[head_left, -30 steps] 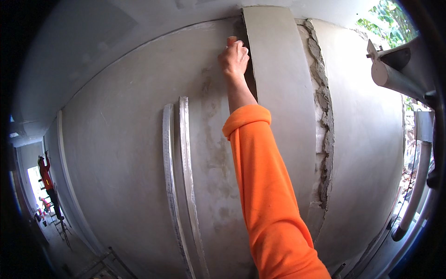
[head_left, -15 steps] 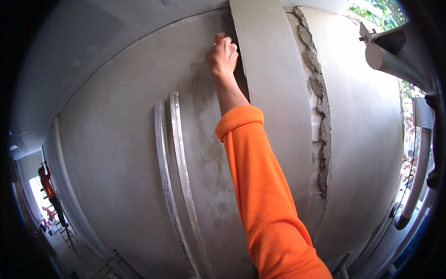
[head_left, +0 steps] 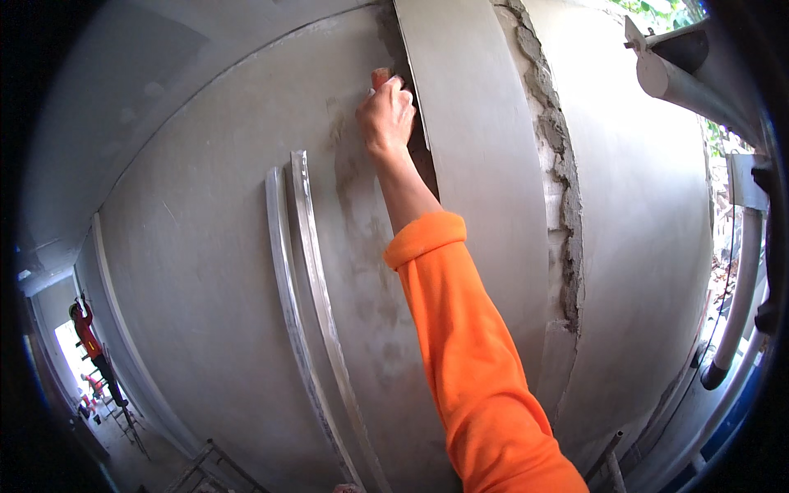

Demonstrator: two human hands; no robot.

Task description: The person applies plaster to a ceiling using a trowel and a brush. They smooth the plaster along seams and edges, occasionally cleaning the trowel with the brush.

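My right hand (head_left: 387,115) is raised against the wall, its fingers closed round a tool with a reddish-brown handle (head_left: 380,78). The handle's end sticks out above the fist; the tool's working part is hidden. Beside the hand runs the edge of a smooth grey pillar (head_left: 485,164), with a dark strip in the corner where it meets the plastered wall (head_left: 214,246). Damp-looking patches mark the plaster below the hand. At the lower edge, a small skin-coloured bit looks like part of my left hand (head_left: 347,488); its fingers cannot be made out.
Two long pale metal straightedges (head_left: 316,271) stand against the wall left of my arm. Right of the pillar runs a rough broken groove (head_left: 559,156). Pipes (head_left: 690,94) jut in at right. Metal frame bars (head_left: 209,460) show below. Far left, another person (head_left: 89,337) stands on a ladder.
My right hand has moved a little down along the pillar's edge, still gripping the tool. The view has shifted slightly, and the skin-coloured bit has appeared at the lower edge.
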